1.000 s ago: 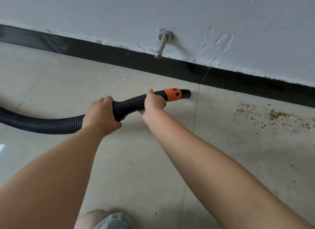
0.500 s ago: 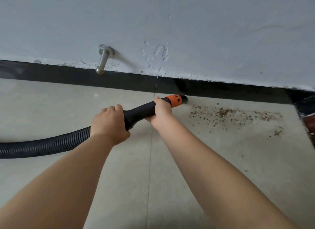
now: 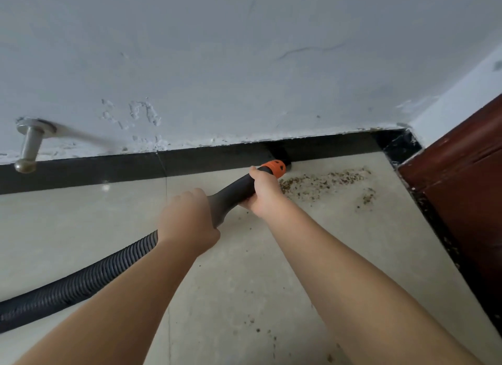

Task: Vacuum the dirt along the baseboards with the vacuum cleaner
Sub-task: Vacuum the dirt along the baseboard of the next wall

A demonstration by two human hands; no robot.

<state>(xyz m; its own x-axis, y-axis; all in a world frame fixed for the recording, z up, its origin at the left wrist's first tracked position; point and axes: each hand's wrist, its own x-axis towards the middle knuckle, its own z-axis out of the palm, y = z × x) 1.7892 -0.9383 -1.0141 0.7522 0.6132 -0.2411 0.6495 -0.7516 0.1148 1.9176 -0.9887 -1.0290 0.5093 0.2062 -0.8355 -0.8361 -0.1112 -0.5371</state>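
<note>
The vacuum's black handle tube [image 3: 233, 192] ends in an orange collar [image 3: 275, 167] whose nozzle tip touches the black baseboard [image 3: 108, 171]. My right hand [image 3: 264, 195] grips the tube just behind the collar. Farther back my left hand [image 3: 187, 222] grips the tube where the ribbed black hose [image 3: 78, 281] joins it. Brown dirt [image 3: 323, 182] lies scattered on the beige tile to the right of the nozzle, close to the baseboard, reaching toward the corner.
A metal door stop [image 3: 28, 144] sticks out of the white wall at the left. A dark red-brown door or frame [image 3: 459, 190] stands at the right, meeting the corner. A few dark specks [image 3: 258, 329] dot the tile nearer to me.
Both hands have carried the nozzle to the right along the baseboard, up to the left end of the dirt patch. The view has shifted right, and the corner and door have come into sight.
</note>
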